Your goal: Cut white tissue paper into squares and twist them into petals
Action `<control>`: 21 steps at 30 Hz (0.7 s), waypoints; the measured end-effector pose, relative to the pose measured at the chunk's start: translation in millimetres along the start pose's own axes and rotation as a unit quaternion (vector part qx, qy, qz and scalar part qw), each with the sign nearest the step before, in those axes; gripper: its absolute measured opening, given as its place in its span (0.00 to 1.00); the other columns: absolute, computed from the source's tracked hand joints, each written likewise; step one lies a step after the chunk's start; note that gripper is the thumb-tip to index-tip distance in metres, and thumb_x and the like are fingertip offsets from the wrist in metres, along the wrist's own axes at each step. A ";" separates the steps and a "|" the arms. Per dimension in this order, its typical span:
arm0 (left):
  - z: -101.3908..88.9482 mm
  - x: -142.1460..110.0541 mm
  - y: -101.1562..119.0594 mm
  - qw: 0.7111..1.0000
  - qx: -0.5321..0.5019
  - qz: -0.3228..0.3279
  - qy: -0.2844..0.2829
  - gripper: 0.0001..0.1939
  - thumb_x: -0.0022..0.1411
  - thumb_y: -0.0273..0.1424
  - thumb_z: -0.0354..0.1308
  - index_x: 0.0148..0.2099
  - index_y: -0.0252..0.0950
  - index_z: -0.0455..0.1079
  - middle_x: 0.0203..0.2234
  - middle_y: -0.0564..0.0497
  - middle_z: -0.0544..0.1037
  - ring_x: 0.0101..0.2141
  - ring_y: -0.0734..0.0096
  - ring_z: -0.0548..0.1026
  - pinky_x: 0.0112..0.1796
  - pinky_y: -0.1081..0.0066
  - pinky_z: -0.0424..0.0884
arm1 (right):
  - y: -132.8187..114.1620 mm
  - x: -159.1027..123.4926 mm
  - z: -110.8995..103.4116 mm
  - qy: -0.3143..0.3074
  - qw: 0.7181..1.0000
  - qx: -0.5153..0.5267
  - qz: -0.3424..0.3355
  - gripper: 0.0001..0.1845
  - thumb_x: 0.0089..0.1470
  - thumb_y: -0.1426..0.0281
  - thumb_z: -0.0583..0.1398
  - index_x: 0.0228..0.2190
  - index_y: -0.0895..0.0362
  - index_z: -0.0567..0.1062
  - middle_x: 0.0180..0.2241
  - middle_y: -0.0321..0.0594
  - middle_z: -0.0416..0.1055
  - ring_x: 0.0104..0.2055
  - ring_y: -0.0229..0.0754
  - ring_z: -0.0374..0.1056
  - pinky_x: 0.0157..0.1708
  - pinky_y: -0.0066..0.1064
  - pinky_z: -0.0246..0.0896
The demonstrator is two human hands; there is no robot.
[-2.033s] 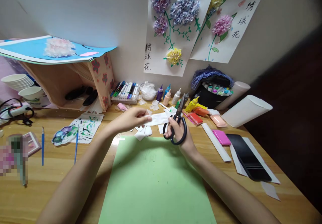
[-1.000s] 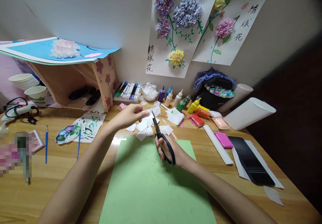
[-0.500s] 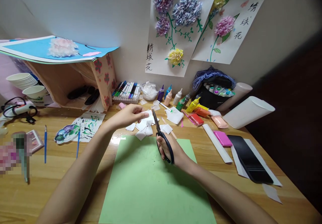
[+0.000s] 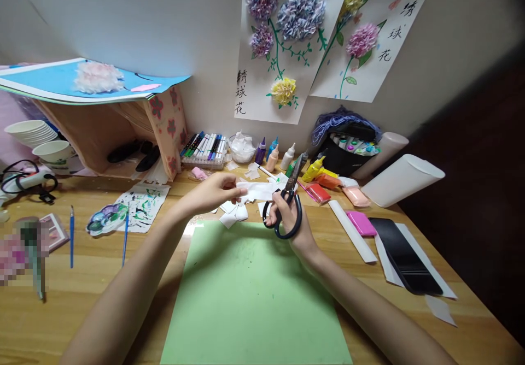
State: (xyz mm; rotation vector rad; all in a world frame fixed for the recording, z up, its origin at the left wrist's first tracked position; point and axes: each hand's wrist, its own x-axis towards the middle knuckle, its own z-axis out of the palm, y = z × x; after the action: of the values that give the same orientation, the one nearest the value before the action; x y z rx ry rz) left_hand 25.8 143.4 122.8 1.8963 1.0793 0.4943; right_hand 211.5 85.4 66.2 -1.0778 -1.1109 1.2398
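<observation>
Reference landmark: the green sheet (image 4: 258,299), flat on the wooden table (image 4: 102,321). A dark phone (image 4: 406,255) lies to its right, over white paper; no brand can be read on it.

Above the far right part of the green sheet, the right hand (image 4: 293,220) is closed around the scissors (image 4: 296,176). Fingers pass through the black handle loops; the blades point up and away from the sheet, close together. The fingertips of this hand also meet the right end of the white strip (image 4: 259,190).

The white strip is held just beyond the far edge of the green sheet — narrow, plain and roughly level, with a faint lengthwise fold. The left hand (image 4: 217,194) pinches its left end, thumb against fingers, with no visible opening beyond the strip's thickness. Cut white pieces (image 4: 234,215) lie below the strip, next to the sheet's far edge, some overlapping.

Farther beyond the sheet stand a tray of markers (image 4: 207,147), a clear bowl (image 4: 243,151) of white material and several paint bottles (image 4: 288,156). The black case (image 4: 346,156), beyond and right, bears a small light mark — too small to read.

On the wall, the left poster (image 4: 262,111) and right poster (image 4: 365,89) each read 绣球花, handwritten vertically in black.
</observation>
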 end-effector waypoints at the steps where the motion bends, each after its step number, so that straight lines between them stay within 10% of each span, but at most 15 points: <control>1: -2.2 1.1 -3.0 1.000 -0.005 -0.004 0.019 0.17 0.56 0.44 0.54 0.28 0.33 0.63 0.24 0.50 0.72 0.27 0.72 0.70 0.26 0.74 0.61 | 1.8 0.5 0.1 -0.015 1.000 0.009 0.019 0.24 0.52 0.46 0.53 0.28 0.56 0.63 0.14 0.29 0.61 0.17 0.35 0.62 0.23 0.28 0.61; 9: -9.2 7.8 -14.0 0.981 0.008 -0.021 0.195 0.18 0.54 0.44 0.55 0.27 0.33 0.65 0.22 0.49 0.73 0.26 0.71 0.70 0.30 0.72 0.64 | 27.2 -16.3 6.2 -0.211 0.968 -0.088 0.109 0.37 0.48 0.37 0.40 0.32 0.57 0.63 0.17 0.31 0.62 0.20 0.36 0.62 0.25 0.30 0.59; 21: 12.3 8.3 -1.2 0.992 -0.004 -0.060 0.111 0.15 0.55 0.40 0.56 0.25 0.33 0.64 0.21 0.49 0.74 0.24 0.73 0.70 0.24 0.75 0.61 | 32.0 -18.4 3.0 -0.208 0.963 -0.154 0.074 0.35 0.49 0.38 0.41 0.30 0.57 0.63 0.17 0.30 0.59 0.19 0.35 0.59 0.20 0.26 0.57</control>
State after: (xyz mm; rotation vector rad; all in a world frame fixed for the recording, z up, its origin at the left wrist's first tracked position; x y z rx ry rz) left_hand 38.1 144.6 114.5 1.7878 1.3252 0.6498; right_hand 203.6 68.3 34.3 -1.1790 -1.6085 1.4891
